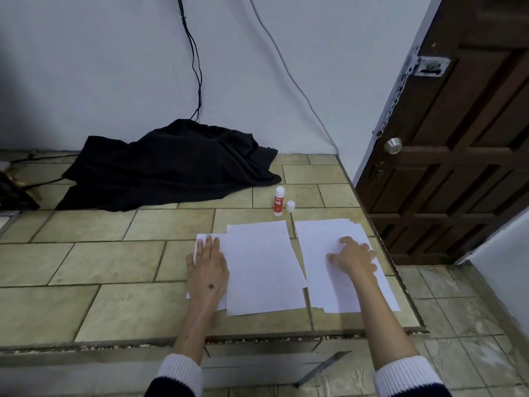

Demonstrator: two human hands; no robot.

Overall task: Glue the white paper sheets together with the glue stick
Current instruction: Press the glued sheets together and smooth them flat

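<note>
— Where are the white sheets to be found?
— Two lots are laid on the tiled counter (114,267), both just in front of the glue stick (278,201). The left sheets (263,267) are overlapped, so the lower sheet's extent is hidden. The right stack (323,279) is fanned at its edges; the number of sheets cannot be counted.
— And the hands?
— The left hand (208,267) is laid flat, fingers straight, on the left sheets, nothing gripped. The right hand (353,255) is pressed on the right stack with bent fingers; whether a sheet is pinched cannot be told.
— The glue stick itself?
— It is stood upright, uncapped, its cap (290,206) set just to its right. Its label is too small to be read. A black cloth (171,164) is heaped behind it to the left.
</note>
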